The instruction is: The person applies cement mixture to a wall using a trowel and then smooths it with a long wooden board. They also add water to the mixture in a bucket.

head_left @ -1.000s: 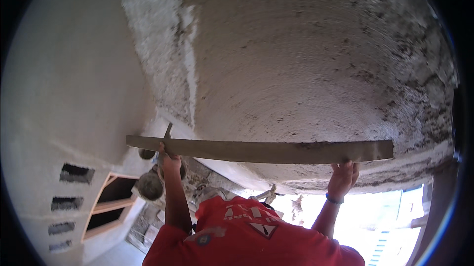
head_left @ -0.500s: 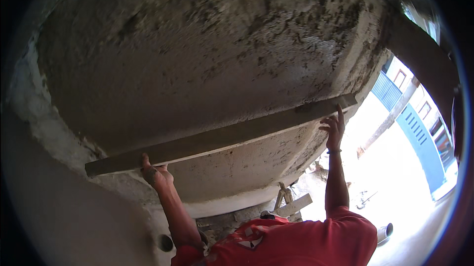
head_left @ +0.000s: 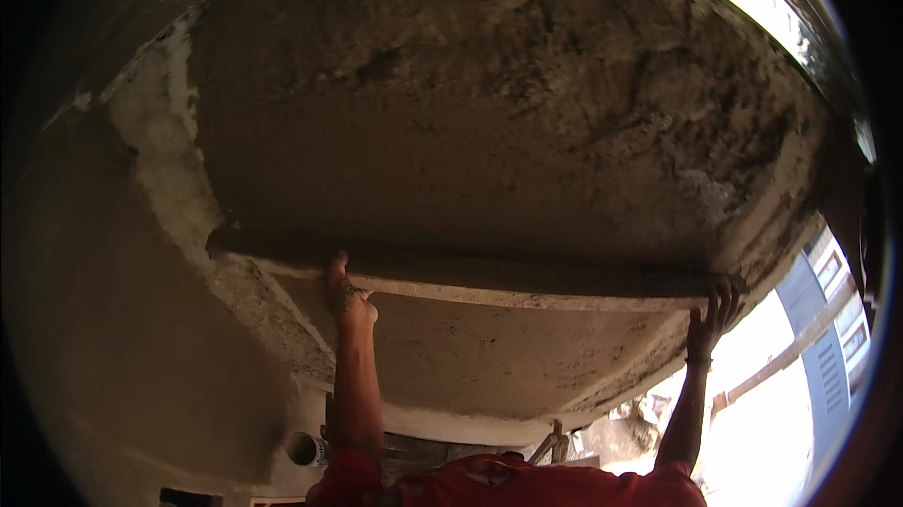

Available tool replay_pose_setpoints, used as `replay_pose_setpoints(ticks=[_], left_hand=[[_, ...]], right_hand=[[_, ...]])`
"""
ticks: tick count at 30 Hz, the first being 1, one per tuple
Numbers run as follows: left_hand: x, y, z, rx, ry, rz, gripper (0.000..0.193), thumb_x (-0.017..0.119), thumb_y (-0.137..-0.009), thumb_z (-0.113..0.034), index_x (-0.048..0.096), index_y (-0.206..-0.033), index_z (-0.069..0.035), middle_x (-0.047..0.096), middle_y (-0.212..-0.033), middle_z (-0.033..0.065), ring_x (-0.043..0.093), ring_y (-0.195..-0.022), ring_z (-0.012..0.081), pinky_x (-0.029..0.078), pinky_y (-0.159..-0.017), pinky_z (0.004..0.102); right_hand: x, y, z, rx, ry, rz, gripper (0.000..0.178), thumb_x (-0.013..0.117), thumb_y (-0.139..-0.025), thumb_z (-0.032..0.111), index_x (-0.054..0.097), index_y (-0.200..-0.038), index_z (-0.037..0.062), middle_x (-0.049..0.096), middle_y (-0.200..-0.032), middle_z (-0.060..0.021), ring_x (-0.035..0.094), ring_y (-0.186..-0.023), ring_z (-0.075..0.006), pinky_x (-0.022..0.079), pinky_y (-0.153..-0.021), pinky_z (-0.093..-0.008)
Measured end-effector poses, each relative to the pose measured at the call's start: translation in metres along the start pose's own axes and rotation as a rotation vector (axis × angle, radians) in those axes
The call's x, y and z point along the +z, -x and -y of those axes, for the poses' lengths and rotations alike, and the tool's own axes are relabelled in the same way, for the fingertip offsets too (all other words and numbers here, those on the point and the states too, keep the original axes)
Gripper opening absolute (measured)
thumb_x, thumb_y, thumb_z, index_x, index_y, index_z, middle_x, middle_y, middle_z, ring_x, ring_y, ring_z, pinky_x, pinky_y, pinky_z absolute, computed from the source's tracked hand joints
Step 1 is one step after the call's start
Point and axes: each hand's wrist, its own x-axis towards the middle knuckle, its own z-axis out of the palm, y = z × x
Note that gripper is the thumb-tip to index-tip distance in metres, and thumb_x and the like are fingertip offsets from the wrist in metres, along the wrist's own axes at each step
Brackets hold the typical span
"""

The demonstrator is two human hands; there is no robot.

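A long, straight plasterer's straightedge [head_left: 527,282] lies across a rough, wet-looking plastered surface [head_left: 451,159]. Both of my arms reach out to it. Near its left end, my left hand [head_left: 350,298] grips the lower edge, the thumb up over the face and the other fingers mostly hidden. At the other end, my right hand [head_left: 716,317] has its fingers laid over the board, close to its tip. Wet mortar clings to my left hand. Above the straightedge the plaster is dark and lumpy; below it, smoother with small pits.
A pale, ragged strip [head_left: 169,131] borders the plaster on the left, beside a smooth wall [head_left: 113,300]. Low on the left is an open pipe or bucket [head_left: 306,450]. Wooden pieces [head_left: 555,441] stand below. To the right are bright daylight and a blue gate [head_left: 828,366].
The straightedge was slanted up to the right; now its right end sits slightly lower than its left. My right hand has gone from a pointing fingertip touch to several fingers over the board.
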Motion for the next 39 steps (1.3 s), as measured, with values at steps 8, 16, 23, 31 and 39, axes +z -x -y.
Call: replay_pose_setpoints(ticks=[8, 16, 23, 31, 39], left_hand=[[0.041, -0.056, -0.15, 0.31, -0.179, 0.011, 0.049, 0.056, -0.086, -0.029, 0.046, -0.127, -0.004, 0.054, -0.098, 0.0111, 0.053, -0.074, 0.0188, 0.047, -0.068, 0.0366], [0.102, -0.101, -0.295, 0.492, -0.193, 0.08, 0.033, 0.051, -0.092, -0.028, 0.05, -0.112, -0.002, 0.052, -0.095, 0.0122, 0.053, -0.082, 0.0219, 0.049, -0.059, 0.0354], [0.095, -0.136, -0.301, 0.402, -0.25, 0.14, 0.033, 0.052, -0.09, -0.038, 0.054, -0.108, -0.011, 0.052, -0.107, 0.0112, 0.053, -0.089, 0.0249, 0.05, -0.062, 0.0352], [0.11, -0.023, -0.202, 0.306, -0.356, 0.168, 0.05, 0.057, -0.086, -0.032, 0.043, -0.124, -0.002, 0.041, -0.124, 0.0235, 0.053, -0.1, 0.0326, 0.053, -0.075, 0.0404], [0.134, 0.049, -0.128, 0.129, -0.274, 0.255, 0.063, 0.06, -0.085, -0.035, 0.036, -0.132, 0.0, 0.045, -0.12, 0.0223, 0.059, -0.082, 0.0271, 0.053, -0.056, 0.0298]], right_hand=[[-0.021, -0.12, 0.066, -0.218, -0.238, -0.357, 0.037, 0.062, -0.085, 0.018, 0.053, -0.116, 0.0004, 0.052, -0.117, -0.0169, 0.045, -0.115, -0.0373, 0.031, -0.102, -0.055], [-0.057, -0.217, 0.15, -0.139, -0.303, -0.443, 0.044, 0.07, -0.074, 0.016, 0.056, -0.115, 0.0084, 0.055, -0.111, -0.0088, 0.049, -0.109, -0.0301, 0.037, -0.095, -0.0482], [-0.065, -0.222, 0.13, -0.18, -0.248, -0.357, 0.043, 0.065, -0.077, 0.03, 0.057, -0.116, 0.0126, 0.054, -0.108, -0.0077, 0.049, -0.104, -0.0295, 0.034, -0.094, -0.0451], [-0.041, -0.169, 0.024, -0.095, -0.147, -0.153, 0.048, 0.054, -0.086, 0.042, 0.053, -0.121, 0.0095, 0.05, -0.12, -0.0149, 0.043, -0.116, -0.0372, 0.033, -0.097, -0.0511], [-0.007, -0.109, -0.07, -0.119, -0.148, -0.2, 0.047, 0.052, -0.089, 0.04, 0.051, -0.122, 0.0062, 0.049, -0.121, -0.0172, 0.044, -0.116, -0.0376, 0.034, -0.096, -0.0515]])
